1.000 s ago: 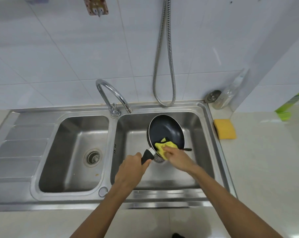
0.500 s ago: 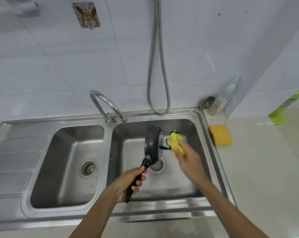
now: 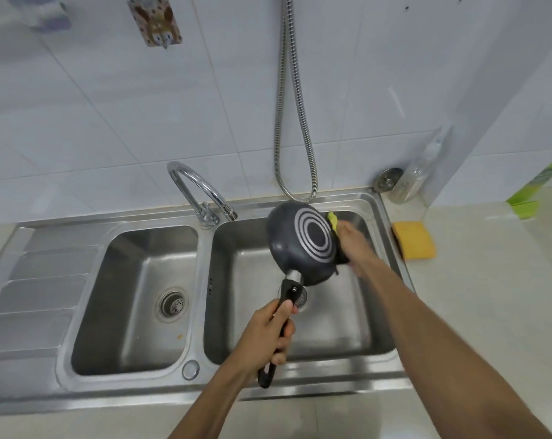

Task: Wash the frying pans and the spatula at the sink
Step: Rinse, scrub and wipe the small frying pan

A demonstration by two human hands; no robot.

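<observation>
In the head view, the left hand (image 3: 269,331) was wrapped around the black handle (image 3: 287,296) of a dark frying pan (image 3: 303,245), fingers curled round it and the thumb lying along the top, with the handle's end sticking out below the fist. The pan was held up beyond that hand, over the right basin (image 3: 331,331) of a steel double sink (image 3: 205,391), and was tipped so that its underside, marked with pale rings, faced the camera. The right hand (image 3: 352,237) was just behind the pan's far edge, blurred and partly hidden by it. A yellow-green cloth (image 3: 332,220) showed at its fingertips against the pan's rim, but how the fingers lay on it could not be told. To the left of the left hand lay the other basin (image 3: 125,312) with its drain strainer (image 3: 172,304). Beyond both hands a curved tap (image 3: 198,188) stood between the basins, and a metal hose (image 3: 295,122) hung in a loop down the tiled wall. To the right of the right hand a yellow sponge (image 3: 415,240) lay on the counter beside the sink's rim, and a clear bottle (image 3: 417,175) leaned in the corner further back.
</observation>
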